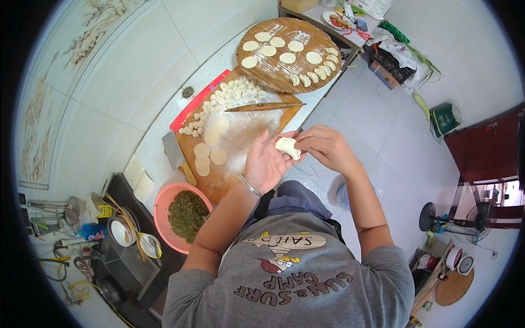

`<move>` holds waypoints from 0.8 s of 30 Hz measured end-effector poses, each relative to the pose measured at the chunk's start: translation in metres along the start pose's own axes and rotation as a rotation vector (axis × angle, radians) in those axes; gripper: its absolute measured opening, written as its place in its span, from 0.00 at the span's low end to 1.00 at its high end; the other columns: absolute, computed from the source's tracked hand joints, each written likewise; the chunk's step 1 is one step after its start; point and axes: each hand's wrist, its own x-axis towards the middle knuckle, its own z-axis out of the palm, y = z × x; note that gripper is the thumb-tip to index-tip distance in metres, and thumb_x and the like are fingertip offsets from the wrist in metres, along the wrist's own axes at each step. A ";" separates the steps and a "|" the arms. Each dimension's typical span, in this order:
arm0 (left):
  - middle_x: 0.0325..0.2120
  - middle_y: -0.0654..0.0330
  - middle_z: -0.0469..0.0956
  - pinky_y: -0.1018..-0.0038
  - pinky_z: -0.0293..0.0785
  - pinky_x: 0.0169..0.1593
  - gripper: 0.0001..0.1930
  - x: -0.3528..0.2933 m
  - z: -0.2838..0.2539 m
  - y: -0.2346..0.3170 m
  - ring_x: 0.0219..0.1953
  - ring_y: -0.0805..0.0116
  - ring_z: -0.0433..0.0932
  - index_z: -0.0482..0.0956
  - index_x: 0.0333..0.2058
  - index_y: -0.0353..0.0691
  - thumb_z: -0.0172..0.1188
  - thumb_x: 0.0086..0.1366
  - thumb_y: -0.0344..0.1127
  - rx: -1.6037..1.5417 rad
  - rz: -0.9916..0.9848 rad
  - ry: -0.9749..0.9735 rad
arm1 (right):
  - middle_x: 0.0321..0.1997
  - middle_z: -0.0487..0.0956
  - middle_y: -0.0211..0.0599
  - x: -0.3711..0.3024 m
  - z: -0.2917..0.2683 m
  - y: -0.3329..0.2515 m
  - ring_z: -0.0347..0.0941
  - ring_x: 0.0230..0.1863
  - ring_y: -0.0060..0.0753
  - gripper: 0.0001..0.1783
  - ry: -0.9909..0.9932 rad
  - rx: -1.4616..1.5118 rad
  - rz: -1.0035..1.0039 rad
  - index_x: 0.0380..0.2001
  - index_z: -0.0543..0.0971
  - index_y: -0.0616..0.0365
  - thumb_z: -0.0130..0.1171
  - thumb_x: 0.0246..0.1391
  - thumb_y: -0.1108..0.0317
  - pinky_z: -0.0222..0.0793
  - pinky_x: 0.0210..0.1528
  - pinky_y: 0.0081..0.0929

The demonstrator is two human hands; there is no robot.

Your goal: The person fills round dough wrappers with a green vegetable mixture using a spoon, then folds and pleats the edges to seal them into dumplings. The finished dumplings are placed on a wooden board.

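Observation:
A folded white dumpling [286,146] rests on the fingers of my left hand [265,165], which is palm up and cradles it. The fingertips of my right hand [329,147] pinch the dumpling's right edge. Both hands are just off the near right edge of a floured wooden board [223,187]. Flat round wrappers [219,156] lie on that board, some overlapping. Beyond them are many small dough pieces [236,90] and a tapered rolling pin [265,107]. Left of my forearm stands a pink bowl [159,212] with chopped green filling [187,216].
A cleaver [174,150] lies at the board's left edge. Farther back, a round wooden board [263,70] carries several wrappers and a curved row of folded dumplings [313,77]. A sink [120,262] with bowls is at the lower left; a fan [428,216] stands right.

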 end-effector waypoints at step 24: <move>0.50 0.47 0.69 0.57 0.65 0.58 0.34 -0.005 -0.010 -0.003 0.52 0.56 0.71 0.60 0.54 0.30 0.36 0.66 0.59 0.123 -0.066 0.003 | 0.30 0.78 0.37 0.001 0.007 -0.007 0.74 0.32 0.39 0.07 -0.005 0.037 0.002 0.27 0.78 0.59 0.60 0.40 0.80 0.71 0.34 0.31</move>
